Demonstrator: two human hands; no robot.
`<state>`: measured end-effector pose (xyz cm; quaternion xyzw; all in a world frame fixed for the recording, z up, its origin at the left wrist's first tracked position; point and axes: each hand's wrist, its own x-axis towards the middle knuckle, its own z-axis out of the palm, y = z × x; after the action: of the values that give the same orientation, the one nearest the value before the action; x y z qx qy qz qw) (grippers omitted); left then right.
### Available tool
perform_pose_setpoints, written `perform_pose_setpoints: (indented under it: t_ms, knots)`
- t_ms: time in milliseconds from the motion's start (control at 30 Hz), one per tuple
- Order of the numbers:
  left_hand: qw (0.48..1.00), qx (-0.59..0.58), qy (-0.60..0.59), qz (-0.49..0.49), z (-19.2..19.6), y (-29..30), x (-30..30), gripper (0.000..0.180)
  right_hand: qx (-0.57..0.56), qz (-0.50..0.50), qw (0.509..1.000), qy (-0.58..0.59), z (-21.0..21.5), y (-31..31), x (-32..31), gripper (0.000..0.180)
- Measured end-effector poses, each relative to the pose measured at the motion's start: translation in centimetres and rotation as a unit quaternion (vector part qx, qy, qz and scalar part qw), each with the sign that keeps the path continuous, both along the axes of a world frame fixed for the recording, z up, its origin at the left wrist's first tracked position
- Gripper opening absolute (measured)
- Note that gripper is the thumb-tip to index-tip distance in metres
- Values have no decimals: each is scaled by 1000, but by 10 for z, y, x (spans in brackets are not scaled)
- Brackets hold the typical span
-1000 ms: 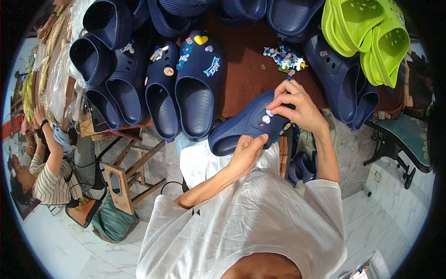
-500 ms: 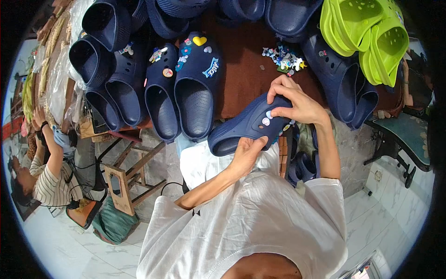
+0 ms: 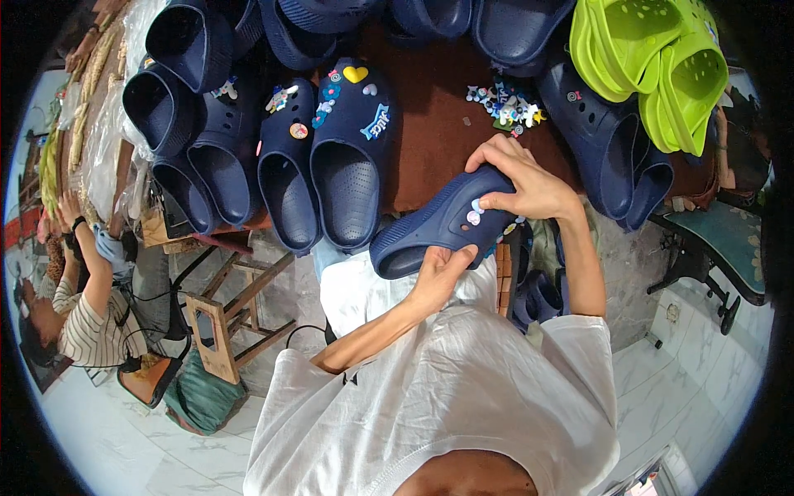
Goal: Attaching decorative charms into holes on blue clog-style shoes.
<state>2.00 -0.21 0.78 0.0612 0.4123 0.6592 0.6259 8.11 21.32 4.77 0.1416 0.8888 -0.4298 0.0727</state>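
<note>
A navy foam clog (image 3: pixel 430 223) is held above my lap, its toe pointing up to the right. My left hand (image 3: pixel 443 279) grips it at the opening, thumb on the outside and the other fingers hidden inside. My right hand (image 3: pixel 525 178) wraps the toe, with its thumb against a small pale charm (image 3: pixel 477 205) on the upper. Just below that charm sits a round white-and-pink charm (image 3: pixel 473 218). More charms show along the clog's far side, partly hidden. On the brown table lies a pile of colourful charms (image 3: pixel 511 107), beyond my right hand.
Decorated navy clogs (image 3: pixel 347 186) stand left on the brown table (image 3: pixel 430 157). Lime-green clogs (image 3: pixel 678 91) rest on navy ones at the right. A wooden stool (image 3: pixel 211 331) stands lower left, near another person in a striped top (image 3: pixel 91 331). A dark green chair (image 3: pixel 715 248) is at the right.
The right hand's thumb and the pale charm have shifted very slightly on the clog. The clog and my left hand stay almost in place.
</note>
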Motion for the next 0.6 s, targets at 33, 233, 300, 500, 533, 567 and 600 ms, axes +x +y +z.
perform_pose_setpoints:
  t_ms: [33,233,300,500,533,567,600]
  knots:
    - [1000,4,-15,5,-1,0,0,36,6,-5,1000,-8,3,-3,-1,48]
    - [992,18,-121,11,4,3,-9,37,-23,-8,999,27,-7,2,2,42]
    - [988,25,-149,15,5,3,-11,38,-30,-6,999,40,-13,3,5,40]
    - [985,11,-167,40,4,2,-11,38,-87,-25,994,55,-11,3,9,39]
    - [984,12,-174,40,-2,1,-11,37,-86,-27,994,56,-9,3,10,37]
    - [983,13,-182,39,-5,0,-12,36,-84,-28,994,56,-7,2,11,36]
    - [983,13,-181,39,-6,0,-13,36,-85,-28,994,56,-5,1,11,36]
